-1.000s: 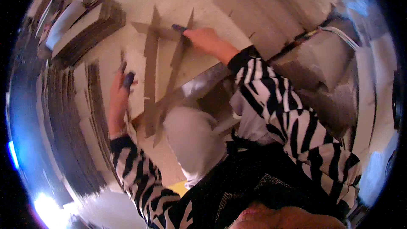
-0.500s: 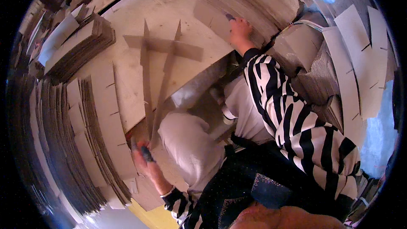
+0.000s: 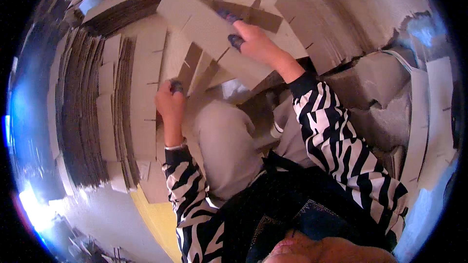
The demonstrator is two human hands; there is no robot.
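Over the worktop (image 3: 174,51), reaching toward its near edge: a slotted panel (image 3: 209,34), seemingly slanting lengthwise from far left to near right. Nearer to it, overlapping from the right, the right grip (image 3: 256,44), thumb and finger parted; cannot tell if pinching. Lower left, the left grip (image 3: 170,101), closed on a strip's (image 3: 189,62) near end. Beyond the panel, a crosspiece (image 3: 265,18).

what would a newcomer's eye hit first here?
Probably the black-and-white striped sleeves, at lower left and right of centre. Next, the dark fingertip covers on the left hand and right hand. Then the close-packed cardboard pieces along the left side.
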